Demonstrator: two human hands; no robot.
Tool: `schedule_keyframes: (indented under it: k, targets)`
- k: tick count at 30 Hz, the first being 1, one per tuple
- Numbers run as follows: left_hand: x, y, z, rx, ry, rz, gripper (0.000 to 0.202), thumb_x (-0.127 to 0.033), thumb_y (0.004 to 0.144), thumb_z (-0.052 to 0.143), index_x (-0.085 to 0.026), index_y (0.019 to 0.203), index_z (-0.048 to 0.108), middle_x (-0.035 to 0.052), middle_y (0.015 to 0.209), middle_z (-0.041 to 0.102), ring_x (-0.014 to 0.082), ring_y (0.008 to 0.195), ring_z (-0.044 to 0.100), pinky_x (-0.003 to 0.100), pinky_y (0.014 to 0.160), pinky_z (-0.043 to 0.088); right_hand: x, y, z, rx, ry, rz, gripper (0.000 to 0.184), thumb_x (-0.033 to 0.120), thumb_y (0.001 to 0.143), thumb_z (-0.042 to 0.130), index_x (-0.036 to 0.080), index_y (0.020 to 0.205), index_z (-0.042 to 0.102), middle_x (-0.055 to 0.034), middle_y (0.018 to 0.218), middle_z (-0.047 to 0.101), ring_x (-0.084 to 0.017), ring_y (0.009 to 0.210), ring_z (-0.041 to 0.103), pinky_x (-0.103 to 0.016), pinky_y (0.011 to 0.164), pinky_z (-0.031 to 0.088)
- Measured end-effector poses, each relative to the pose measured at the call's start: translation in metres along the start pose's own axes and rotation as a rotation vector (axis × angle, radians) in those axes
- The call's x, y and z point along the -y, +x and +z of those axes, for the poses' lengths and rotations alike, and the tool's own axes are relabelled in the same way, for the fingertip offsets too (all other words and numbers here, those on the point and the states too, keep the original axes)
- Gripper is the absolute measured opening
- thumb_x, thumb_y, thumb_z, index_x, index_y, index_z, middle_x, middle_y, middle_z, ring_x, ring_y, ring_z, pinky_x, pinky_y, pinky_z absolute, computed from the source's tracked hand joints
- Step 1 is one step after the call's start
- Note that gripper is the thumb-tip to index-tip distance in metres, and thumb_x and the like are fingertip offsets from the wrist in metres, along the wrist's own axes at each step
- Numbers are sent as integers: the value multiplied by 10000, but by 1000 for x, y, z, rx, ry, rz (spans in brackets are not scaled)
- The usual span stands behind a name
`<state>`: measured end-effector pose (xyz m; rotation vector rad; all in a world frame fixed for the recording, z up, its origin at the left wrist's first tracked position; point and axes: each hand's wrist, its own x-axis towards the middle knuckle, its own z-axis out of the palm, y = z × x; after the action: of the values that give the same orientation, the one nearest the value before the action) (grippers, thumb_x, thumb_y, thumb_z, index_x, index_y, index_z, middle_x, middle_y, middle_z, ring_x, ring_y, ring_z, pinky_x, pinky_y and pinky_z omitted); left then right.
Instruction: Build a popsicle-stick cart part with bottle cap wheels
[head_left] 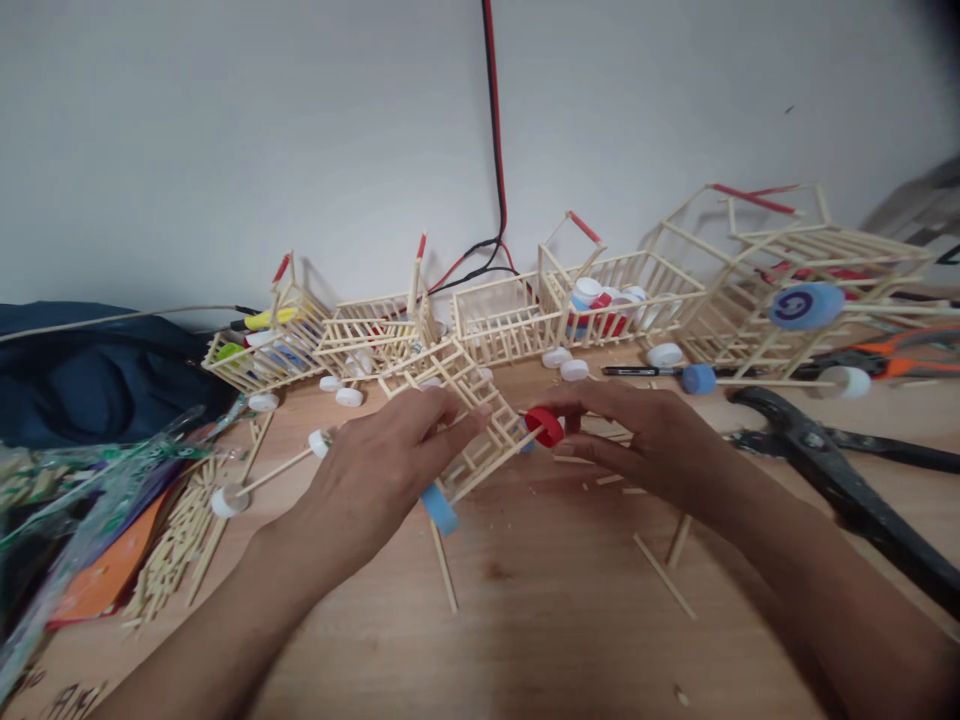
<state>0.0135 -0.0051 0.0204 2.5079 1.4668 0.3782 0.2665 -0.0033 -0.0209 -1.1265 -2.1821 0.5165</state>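
Observation:
My left hand [401,440] grips a small cart built of thin wooden sticks [480,385], holding it tilted above the table. A blue bottle cap [439,510] sits at the cart's near corner, just below my left fingers. My right hand [637,425] pinches a red bottle cap [544,427] between thumb and fingers, at the cart's right corner. One stick of the cart ends at the red cap; whether it is fixed there I cannot tell. Part of another blue cap shows behind the red one.
Several stick carts [502,315] line the wall, one filled with bottle caps. Black-handled pliers [814,440] lie at right. A pen [637,371] and a stick with caps on its ends [772,382] lie behind my right hand. Loose sticks [176,545] and plastic bags [97,540] are at left.

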Motion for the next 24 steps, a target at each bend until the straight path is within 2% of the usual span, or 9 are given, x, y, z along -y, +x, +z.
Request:
schedule_keyframes:
  k: [4,9,12,15,24]
  targets:
    - [3,-2,3,9,18,29,344,-465,952,362,-259,1060,615,-7,898,629,140,772,562,248,645,391,-1,0,0,-1,-12,-9,241,280,858,601,213,1083,653,-33,913,717,-177,784,658,-287,733,491]
    - [13,-6,7,-58,188,246,338,-365,976,359,-313,1267,522,16,1059,610,161,899,550,252,673,378,-2,-1,1,8,9,-7,255,272,861,601,217,1106,645,-39,976,718,-171,799,661,-285,739,496]
    - [16,-6,6,-62,294,334,368,-300,984,333,-327,1324,473,27,1084,595,169,925,537,256,683,379,-1,-1,2,9,13,9,251,285,858,602,224,1097,649,-42,997,719,-182,832,667,-297,756,502]
    - [15,-6,4,-43,346,356,379,-271,985,317,-312,1329,469,37,1098,586,167,918,533,255,687,392,0,-1,2,5,20,16,246,302,861,594,226,1088,650,-45,1021,718,-198,895,668,-306,777,506]
    - [14,-6,3,-45,370,361,399,-249,977,309,-314,1342,456,41,1108,582,171,941,537,259,693,403,-1,-2,2,-9,16,12,252,309,872,577,232,1100,651,-54,1029,720,-203,913,673,-319,784,520]
